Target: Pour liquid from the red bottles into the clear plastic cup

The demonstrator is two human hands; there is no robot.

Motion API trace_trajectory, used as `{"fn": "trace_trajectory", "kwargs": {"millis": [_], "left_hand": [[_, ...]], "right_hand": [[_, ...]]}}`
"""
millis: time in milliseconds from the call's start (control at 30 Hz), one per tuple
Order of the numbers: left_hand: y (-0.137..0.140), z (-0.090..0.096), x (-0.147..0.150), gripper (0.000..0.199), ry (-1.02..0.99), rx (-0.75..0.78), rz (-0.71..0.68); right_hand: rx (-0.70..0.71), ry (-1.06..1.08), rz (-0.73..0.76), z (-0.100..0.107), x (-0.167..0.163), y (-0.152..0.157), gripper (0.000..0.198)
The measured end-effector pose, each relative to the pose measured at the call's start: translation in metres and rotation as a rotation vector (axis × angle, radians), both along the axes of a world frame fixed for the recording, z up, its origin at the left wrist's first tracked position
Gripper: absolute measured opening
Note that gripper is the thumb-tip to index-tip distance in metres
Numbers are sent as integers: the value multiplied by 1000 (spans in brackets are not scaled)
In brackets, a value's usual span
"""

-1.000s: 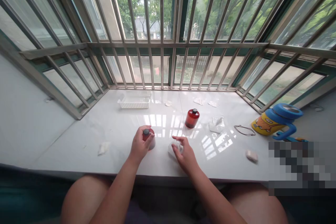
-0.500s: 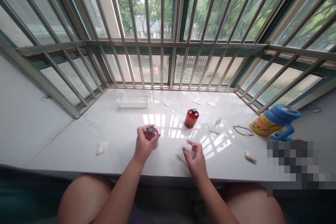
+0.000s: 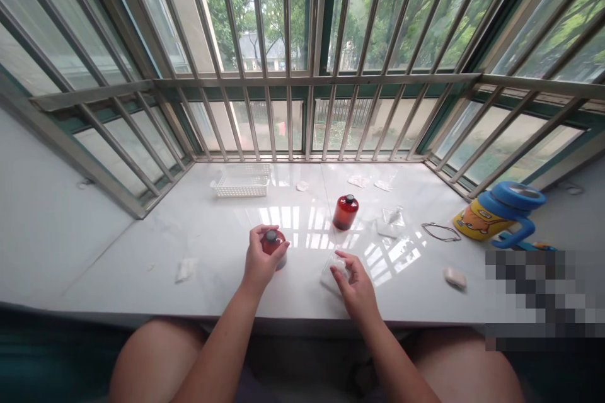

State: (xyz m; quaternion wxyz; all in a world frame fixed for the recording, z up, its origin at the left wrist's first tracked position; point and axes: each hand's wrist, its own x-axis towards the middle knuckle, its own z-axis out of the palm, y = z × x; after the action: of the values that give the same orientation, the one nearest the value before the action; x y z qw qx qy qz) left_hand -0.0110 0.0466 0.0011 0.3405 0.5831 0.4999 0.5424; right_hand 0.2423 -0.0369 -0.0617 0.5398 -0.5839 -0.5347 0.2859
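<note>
The left hand (image 3: 261, 259) holds a red bottle (image 3: 273, 242) by its upper part, fingers behind and thumb along the near side, with the dark cap showing between them. The bottle is upright over the near half of the table (image 3: 297, 296), set back from the front edge; whether its base touches the top I cannot tell. The right hand (image 3: 355, 283) has thumb and fingers curled round a clear piece (image 3: 334, 271) (its outline is hard to read against the white), also just inside the front edge. Between the two hands lies a bare stretch of table, and a strip of it runs along the front edge before them.

Beyond and between the hands, nearer the right, a second bottle (image 3: 346, 212) stands upright, apart from both. To its right is a clear pack (image 3: 391, 223), then a thin loop (image 3: 441, 232) and, toward the right end, a blue and yellow mug (image 3: 491, 214) lying tilted. A pale lump (image 3: 455, 278) sits near the front right, well apart from the right hand. To the left, a whitish scrap (image 3: 186, 270) lies with open table between it and the left hand. The basket (image 3: 243, 190) stands close to the back edge, near the bars (image 3: 288, 119).
</note>
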Motion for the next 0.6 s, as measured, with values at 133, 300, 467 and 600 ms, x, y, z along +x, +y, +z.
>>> {"fn": "trace_trajectory", "kwargs": {"millis": [133,300,467,600], "left_hand": [[-1,3,-1,50,6,-4,-1],[-1,5,0,48,15,-4,-2],[-2,5,0,48,17,-1,-3],[-2,5,-1,47,20,3,4]], "right_hand": [[40,-58,28,2,3,0,28],[-16,-80,10,-7,-6,-3,71],[-9,-142,40,-7,-10,-3,62],[-7,-138,113,-8,-6,-1,59]]}}
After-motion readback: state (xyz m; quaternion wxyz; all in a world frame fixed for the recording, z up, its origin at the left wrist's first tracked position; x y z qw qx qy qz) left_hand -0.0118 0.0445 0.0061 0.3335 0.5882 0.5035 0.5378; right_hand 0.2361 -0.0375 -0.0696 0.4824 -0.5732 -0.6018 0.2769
